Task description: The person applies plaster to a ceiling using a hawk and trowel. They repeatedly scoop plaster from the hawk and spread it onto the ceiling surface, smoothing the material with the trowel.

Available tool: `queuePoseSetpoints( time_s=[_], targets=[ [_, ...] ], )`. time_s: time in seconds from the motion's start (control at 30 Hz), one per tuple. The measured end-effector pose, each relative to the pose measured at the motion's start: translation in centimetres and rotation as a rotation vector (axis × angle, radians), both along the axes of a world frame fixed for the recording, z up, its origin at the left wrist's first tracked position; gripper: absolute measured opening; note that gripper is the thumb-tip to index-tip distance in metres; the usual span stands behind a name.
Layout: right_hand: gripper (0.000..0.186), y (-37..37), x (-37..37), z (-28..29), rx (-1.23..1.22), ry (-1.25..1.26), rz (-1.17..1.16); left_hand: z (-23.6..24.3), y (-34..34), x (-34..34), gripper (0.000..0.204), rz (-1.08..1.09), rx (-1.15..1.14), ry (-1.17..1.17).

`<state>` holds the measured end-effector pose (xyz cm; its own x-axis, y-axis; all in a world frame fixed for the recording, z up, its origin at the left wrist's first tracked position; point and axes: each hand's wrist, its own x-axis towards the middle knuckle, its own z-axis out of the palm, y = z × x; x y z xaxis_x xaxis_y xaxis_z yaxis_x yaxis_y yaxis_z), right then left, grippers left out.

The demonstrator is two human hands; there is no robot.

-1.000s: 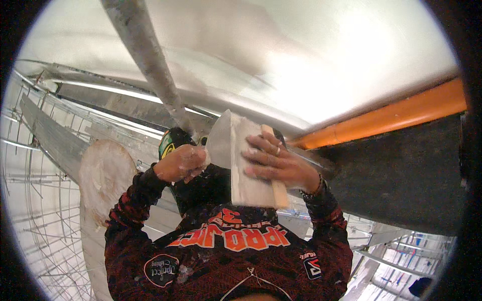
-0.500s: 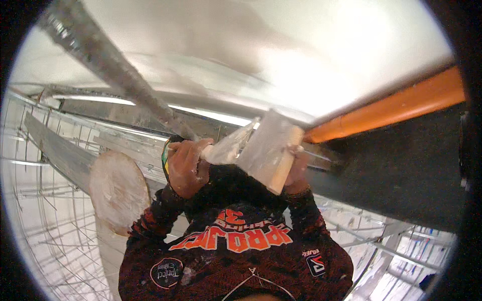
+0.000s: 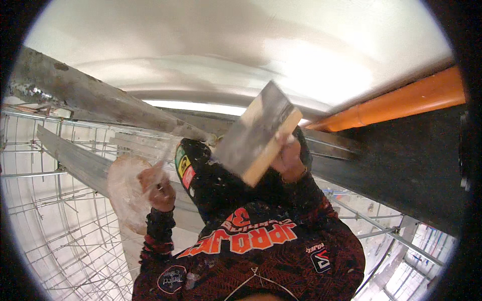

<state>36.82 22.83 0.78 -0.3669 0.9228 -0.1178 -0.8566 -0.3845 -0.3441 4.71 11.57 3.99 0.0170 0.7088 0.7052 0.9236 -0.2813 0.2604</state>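
We hold the wide flat blade by its wooden strip in our right hand. That hand is closed tight, with the fingers wrapped round the wood. The blade is up in the air over our black trousers, tipped so one corner points up, and it looks a bit blurry. Our left hand is by the right edge of the round board. Its fingers look bent, but there is a pale blur there, so we cannot tell if it grips something or touches the board.

To do this well, we think we should grip only the wood, with our fingers off the thin edge. We should also go slowly, so the blade does not bump the grey pole.
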Motion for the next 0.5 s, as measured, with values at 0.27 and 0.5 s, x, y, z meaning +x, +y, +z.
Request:
queuePoseSetpoints(
  time_s=[0.27,0.5],
  targets=[
    [0.043,12.0,-11.6,-16.0,0.485,-1.650,-0.664,10.3,12.4,1.5,0.024,0.035,0.969,-0.591],
    [0.047,17.7,-20.8,-21.7,0.277,-1.783,-0.384,12.6,15.2,3.3,0.038,0.906,0.665,0.414]
  ],
)
